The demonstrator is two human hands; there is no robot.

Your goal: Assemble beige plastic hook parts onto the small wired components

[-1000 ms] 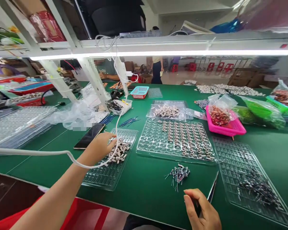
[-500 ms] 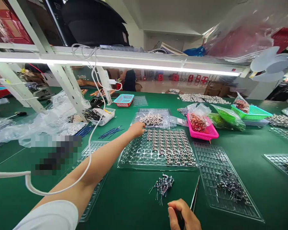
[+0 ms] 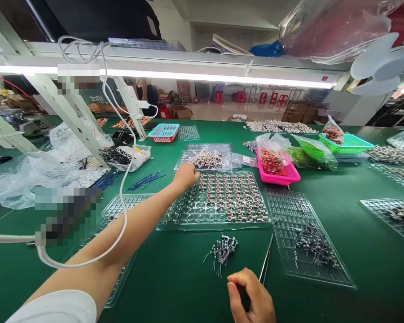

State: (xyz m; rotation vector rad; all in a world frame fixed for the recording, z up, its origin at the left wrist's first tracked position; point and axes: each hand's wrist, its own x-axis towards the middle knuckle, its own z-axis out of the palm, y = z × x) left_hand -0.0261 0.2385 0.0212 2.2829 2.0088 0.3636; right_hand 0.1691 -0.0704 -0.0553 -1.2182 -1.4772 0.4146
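My left hand (image 3: 186, 176) reaches out to the far left part of a clear plastic tray (image 3: 175, 223). Its fingers are pinched together; what lies between them is too small to make out. Just beyond is a heap of small whitish parts (image 3: 206, 159) on another clear tray. Rows of ring-shaped parts (image 3: 244, 197) fill much of the near tray's middle and right. Close to me, my right hand (image 3: 252, 296) is curled, with metal tweezers (image 3: 266, 261) running out from behind its fingers, points away from me. A small pile of wire-legged components (image 3: 224, 250) lies beside it.
On the right lies a clear tray (image 3: 289, 264) with dark wired components. Behind it stand a pink basket (image 3: 283, 178) and a green basket (image 3: 352, 146). A white cable (image 3: 123, 197) hangs across the left side. A lamp bar (image 3: 188, 76) spans the shelf above.
The camera view has shifted, so the scene sits higher and further left. My left fingertips have drawn slightly back from the whitish heap toward the near tray. My right hand is almost still.
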